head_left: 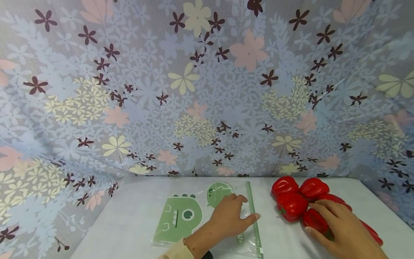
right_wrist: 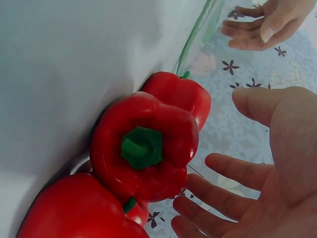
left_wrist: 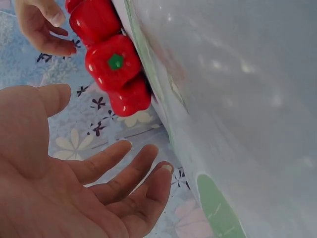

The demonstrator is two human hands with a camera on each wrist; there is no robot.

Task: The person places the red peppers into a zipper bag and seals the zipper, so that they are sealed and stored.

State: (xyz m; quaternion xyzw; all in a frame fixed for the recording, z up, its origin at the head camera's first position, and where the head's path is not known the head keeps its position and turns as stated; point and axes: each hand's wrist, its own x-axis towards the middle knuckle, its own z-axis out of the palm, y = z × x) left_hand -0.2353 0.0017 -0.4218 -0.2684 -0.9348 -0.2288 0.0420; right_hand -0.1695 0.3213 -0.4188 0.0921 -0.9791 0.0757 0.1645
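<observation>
My left hand (head_left: 226, 217) hovers over a clear zip bag (head_left: 181, 219) with green cartoon monster prints, lying flat on the white table. Its fingers are spread and loosely bent, with nothing in them, as the left wrist view also shows. Over the cluster at the right, my right hand (head_left: 343, 228) reaches above a red bell pepper (head_left: 314, 220), thumb on one side and fingers on the other. In the right wrist view, a gap shows between those relaxed fingers and a green-stemmed pepper (right_wrist: 163, 119). The palm is bare of any object.
More red bell peppers (head_left: 284, 186) sit close together behind the right hand. A long red piece (head_left: 372, 232) lies to its right, partly hidden by the hand. The bag's green zip strip (head_left: 253, 212) faces the peppers. A flowered cloth (head_left: 207, 108) hangs behind and beside the table.
</observation>
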